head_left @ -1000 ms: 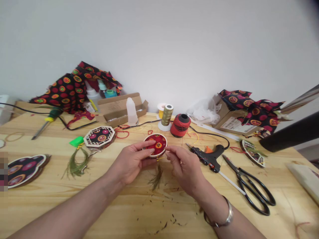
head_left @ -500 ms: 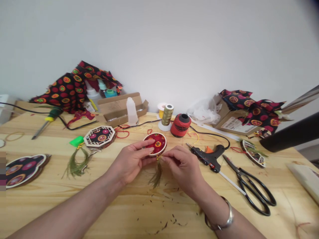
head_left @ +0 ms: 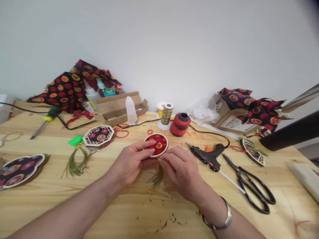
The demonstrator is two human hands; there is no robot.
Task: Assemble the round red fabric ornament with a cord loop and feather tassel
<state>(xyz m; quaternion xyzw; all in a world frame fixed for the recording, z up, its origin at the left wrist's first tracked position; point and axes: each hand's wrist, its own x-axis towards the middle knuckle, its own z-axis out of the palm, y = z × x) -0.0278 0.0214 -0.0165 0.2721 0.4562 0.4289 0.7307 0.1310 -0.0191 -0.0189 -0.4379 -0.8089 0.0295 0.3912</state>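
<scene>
Between my hands is a round pendant (head_left: 161, 146) with red patterned fabric and a pale wooden rim. My left hand (head_left: 133, 159) grips its left side, thumb and fingertips on top and other fingers beneath. An olive green tassel (head_left: 157, 177) hangs from the pendant's lower edge by a yellow cord. My right hand (head_left: 180, 167) pinches at the top of this tassel, just below the rim; its fingertips partly hide the cord. A small red cord loop (head_left: 150, 131) lies just beyond the pendant.
Right of my hands lie a black glue gun (head_left: 208, 156) and black-handled scissors (head_left: 251, 186). Behind stand a red thread spool (head_left: 180, 124), an olive thread spool (head_left: 166, 114) and a white bottle (head_left: 131, 111). An octagonal pendant (head_left: 98, 136) and a screwdriver (head_left: 47, 119) lie left.
The pendant and both hands have stayed nearly in place. My right fingers have shifted slightly at the tassel top, covering more of it. The whole view has moved a little.
</scene>
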